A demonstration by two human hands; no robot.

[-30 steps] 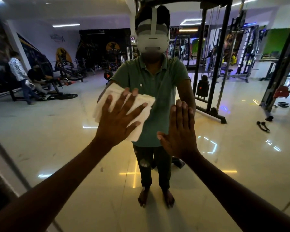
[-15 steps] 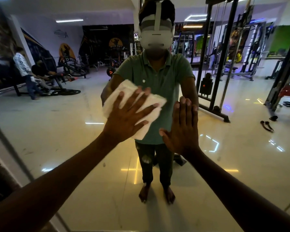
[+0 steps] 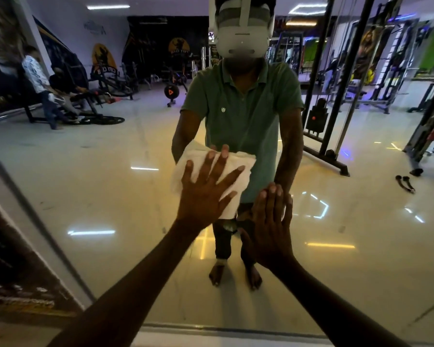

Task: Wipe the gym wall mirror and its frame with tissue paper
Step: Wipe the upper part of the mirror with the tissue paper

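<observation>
The wall mirror (image 3: 105, 196) fills the view and reflects me and the gym behind. My left hand (image 3: 206, 194) presses a folded white tissue (image 3: 238, 166) flat against the glass with fingers spread. Beside it, lower right, my right hand (image 3: 271, 226) lies flat on the glass with straight fingers and holds nothing. The mirror's frame shows as a dark slanted strip at the left (image 3: 28, 204) and a pale bottom edge (image 3: 211, 334).
A dark poster panel (image 3: 13, 266) sits left of the frame. Reflected in the glass are a cable machine (image 3: 331, 96), weight benches with people (image 3: 43, 88) at the left, and a glossy tiled floor.
Both hands have slid down the glass, the left one carrying the tissue downward and slightly right. The view has tilted down, bringing the mirror's bottom edge into sight.
</observation>
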